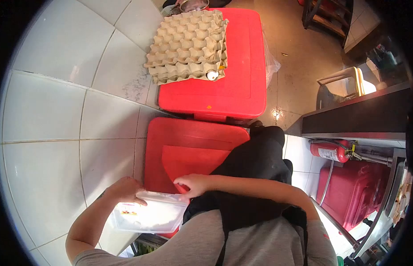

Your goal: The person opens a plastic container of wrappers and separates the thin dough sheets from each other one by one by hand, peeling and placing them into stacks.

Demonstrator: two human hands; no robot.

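1. I see the left hand (124, 191) pinching the clear plastic container (155, 218) at its rim; a loosened grip could drop that side.
2. The container lies between the grey shirt (188, 237) and near red box (193, 131); uneven pulling could twist it.
3. The right hand (194, 185) meets its corner; whether that grip pinches, I cannot tell.

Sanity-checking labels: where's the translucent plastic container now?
Head view, lower left of centre: the translucent plastic container is between the left hand and right hand, below the nearer red lid in the picture.
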